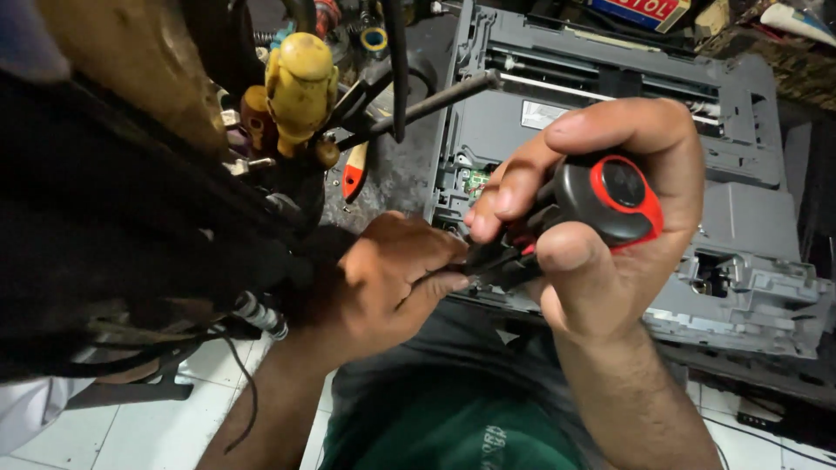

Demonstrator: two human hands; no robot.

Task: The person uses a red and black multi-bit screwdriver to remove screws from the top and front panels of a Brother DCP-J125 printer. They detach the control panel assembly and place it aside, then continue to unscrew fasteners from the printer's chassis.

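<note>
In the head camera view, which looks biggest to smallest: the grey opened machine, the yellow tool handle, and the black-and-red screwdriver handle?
1. Grey opened machine, by far.
2 and 3. Yellow tool handle and black-and-red screwdriver handle look alike; the screwdriver, in the right hand, is nearer the camera, so unsure.

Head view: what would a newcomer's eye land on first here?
First, the right hand at centre right, wrapped round a black and red screwdriver handle close to the camera. Beside it the left hand pinches near the tool's front end. Behind them lies an opened grey printer chassis, and at upper left a yellow tool handle stands out amid dark clutter.
</note>
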